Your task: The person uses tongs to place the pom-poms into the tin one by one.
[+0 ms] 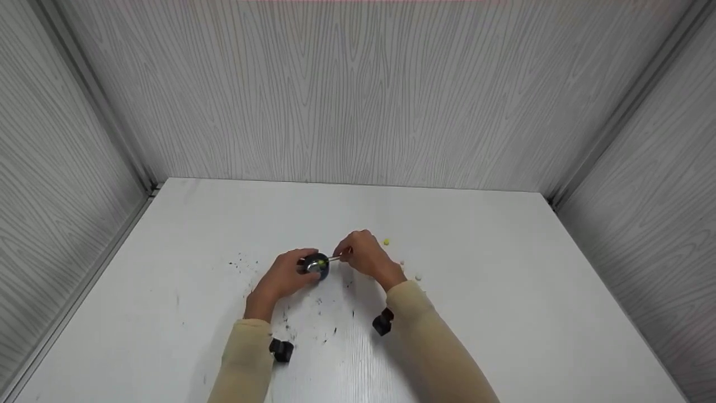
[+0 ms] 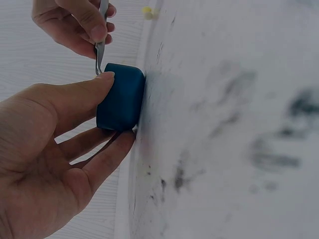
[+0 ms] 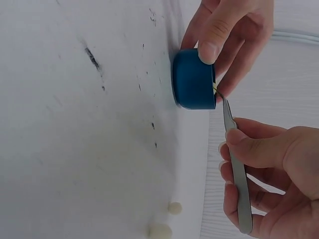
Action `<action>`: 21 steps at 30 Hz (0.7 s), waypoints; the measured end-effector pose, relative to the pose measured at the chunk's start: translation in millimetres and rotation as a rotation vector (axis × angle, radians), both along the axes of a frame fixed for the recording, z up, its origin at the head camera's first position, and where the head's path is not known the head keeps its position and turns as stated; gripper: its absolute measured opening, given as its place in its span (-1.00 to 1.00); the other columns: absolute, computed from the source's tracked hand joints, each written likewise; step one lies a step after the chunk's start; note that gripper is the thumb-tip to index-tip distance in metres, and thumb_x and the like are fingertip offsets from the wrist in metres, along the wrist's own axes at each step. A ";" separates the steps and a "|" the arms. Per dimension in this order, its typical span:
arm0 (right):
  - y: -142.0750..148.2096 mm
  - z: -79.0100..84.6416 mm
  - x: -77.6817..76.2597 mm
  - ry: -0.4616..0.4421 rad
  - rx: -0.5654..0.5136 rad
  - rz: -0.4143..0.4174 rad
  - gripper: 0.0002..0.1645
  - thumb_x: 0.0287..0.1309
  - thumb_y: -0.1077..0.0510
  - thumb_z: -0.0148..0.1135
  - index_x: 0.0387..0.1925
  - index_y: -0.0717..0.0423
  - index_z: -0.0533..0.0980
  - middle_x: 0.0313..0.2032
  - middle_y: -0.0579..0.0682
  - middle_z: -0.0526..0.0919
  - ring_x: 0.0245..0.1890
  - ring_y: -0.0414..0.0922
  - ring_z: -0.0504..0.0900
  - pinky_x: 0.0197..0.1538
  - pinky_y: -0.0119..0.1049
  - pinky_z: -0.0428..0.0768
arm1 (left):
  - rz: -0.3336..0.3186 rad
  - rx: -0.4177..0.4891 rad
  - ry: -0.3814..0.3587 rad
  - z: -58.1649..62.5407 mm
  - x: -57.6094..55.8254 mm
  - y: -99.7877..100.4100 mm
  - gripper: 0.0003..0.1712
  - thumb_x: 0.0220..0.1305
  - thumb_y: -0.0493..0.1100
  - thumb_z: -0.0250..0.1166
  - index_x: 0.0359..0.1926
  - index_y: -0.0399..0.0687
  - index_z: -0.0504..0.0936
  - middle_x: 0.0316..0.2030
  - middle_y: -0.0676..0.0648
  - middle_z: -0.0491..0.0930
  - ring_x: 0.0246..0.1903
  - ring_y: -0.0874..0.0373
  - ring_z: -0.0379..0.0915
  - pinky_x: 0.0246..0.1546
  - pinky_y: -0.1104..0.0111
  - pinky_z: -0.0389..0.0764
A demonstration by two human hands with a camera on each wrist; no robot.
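A small blue cup [image 3: 193, 82] with a shiny inside stands upright on the white table. My left hand [image 1: 285, 275] holds it by the sides, thumb at the near side and fingers at the far side. In my right hand [image 1: 364, 254] is a pair of metal tweezers [image 3: 239, 177], pinched between thumb and fingers. Their bent tip reaches into the cup's mouth. A bit of yellow [image 3: 215, 88] shows at the tip, just at the rim; whether the tweezers grip it I cannot tell. Most of the cup's inside is hidden in both wrist views.
A yellow bead [image 1: 386, 242] lies beyond my right wrist. Pale beads [image 1: 418, 277] lie to the right of that wrist. Dark marks [image 1: 286, 324] speckle the table in front of the cup. A grey wood-grain wall [image 1: 335, 112] closes off the back, with more at both sides.
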State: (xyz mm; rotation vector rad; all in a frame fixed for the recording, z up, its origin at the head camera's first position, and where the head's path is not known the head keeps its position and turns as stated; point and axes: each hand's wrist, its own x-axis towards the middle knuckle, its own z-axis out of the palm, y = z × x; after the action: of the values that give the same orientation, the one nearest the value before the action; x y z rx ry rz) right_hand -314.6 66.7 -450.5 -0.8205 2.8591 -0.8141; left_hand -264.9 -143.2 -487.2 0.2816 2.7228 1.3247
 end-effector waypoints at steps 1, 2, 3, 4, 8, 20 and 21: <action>-0.8 -0.8 0.2 0.001 -0.001 -0.002 -0.77 0.26 0.40 0.34 -0.20 0.11 0.81 -0.19 0.06 0.84 -0.16 -0.08 0.74 -0.04 -0.16 0.76 | -0.001 0.003 -0.002 -0.2 0.1 0.0 -0.35 0.34 -0.26 0.39 0.42 -0.21 0.46 0.36 -0.34 0.48 0.32 -0.28 0.50 0.38 -0.07 0.49; -1.5 -1.7 0.4 0.002 -0.002 -0.003 -0.77 0.26 0.40 0.34 -0.20 0.11 0.81 -0.19 0.05 0.84 -0.17 -0.08 0.74 -0.05 -0.17 0.76 | -0.003 0.005 -0.001 0.0 0.3 0.0 -0.35 0.34 -0.26 0.39 0.42 -0.22 0.46 0.36 -0.34 0.48 0.31 -0.28 0.50 0.38 -0.07 0.49; -2.1 -2.3 0.6 0.004 -0.004 -0.006 -0.77 0.26 0.40 0.34 -0.19 0.11 0.81 -0.19 0.05 0.84 -0.18 -0.09 0.73 -0.06 -0.17 0.76 | -0.001 0.010 -0.004 0.0 0.3 0.0 -0.35 0.34 -0.27 0.39 0.42 -0.21 0.46 0.36 -0.33 0.49 0.31 -0.28 0.50 0.38 -0.07 0.49; -2.5 -3.0 0.8 0.006 -0.007 -0.006 -0.77 0.26 0.40 0.34 -0.19 0.11 0.81 -0.18 0.05 0.84 -0.18 -0.08 0.73 -0.07 -0.18 0.76 | -0.001 0.012 -0.005 0.0 0.1 -0.1 -0.35 0.34 -0.26 0.39 0.42 -0.21 0.47 0.36 -0.33 0.49 0.32 -0.27 0.50 0.38 -0.07 0.49; -3.3 -5.2 0.7 0.014 -0.013 -0.010 -0.76 0.26 0.41 0.33 -0.15 0.13 0.80 -0.16 0.07 0.84 -0.16 -0.06 0.73 -0.06 -0.16 0.76 | -0.001 0.029 -0.010 -0.9 -0.7 -0.2 -0.35 0.34 -0.26 0.40 0.42 -0.20 0.47 0.36 -0.31 0.49 0.32 -0.26 0.50 0.39 -0.07 0.49; 9.0 1.0 -0.3 0.040 -0.016 0.002 -0.78 0.27 0.38 0.33 -0.13 0.15 0.79 -0.15 0.09 0.83 -0.12 -0.03 0.76 -0.05 -0.15 0.76 | -0.020 0.019 0.008 -2.5 -0.4 -2.4 -0.36 0.36 -0.25 0.37 0.42 -0.21 0.45 0.32 -0.32 0.52 0.29 -0.28 0.51 0.34 -0.06 0.54; 12.0 2.4 0.0 0.042 -0.018 -0.001 -0.78 0.27 0.39 0.33 -0.13 0.15 0.79 -0.14 0.09 0.83 -0.12 -0.03 0.76 -0.04 -0.15 0.76 | -0.022 0.020 0.007 -2.4 -0.3 -2.5 -0.36 0.37 -0.25 0.37 0.43 -0.22 0.45 0.32 -0.32 0.51 0.29 -0.28 0.51 0.34 -0.06 0.54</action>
State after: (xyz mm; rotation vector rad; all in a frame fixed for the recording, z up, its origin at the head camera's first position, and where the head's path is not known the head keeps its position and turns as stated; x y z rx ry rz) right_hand -314.6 78.7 -448.1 -0.8484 2.8925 -0.8346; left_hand -265.2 -145.7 -489.5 0.3175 2.7061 1.3482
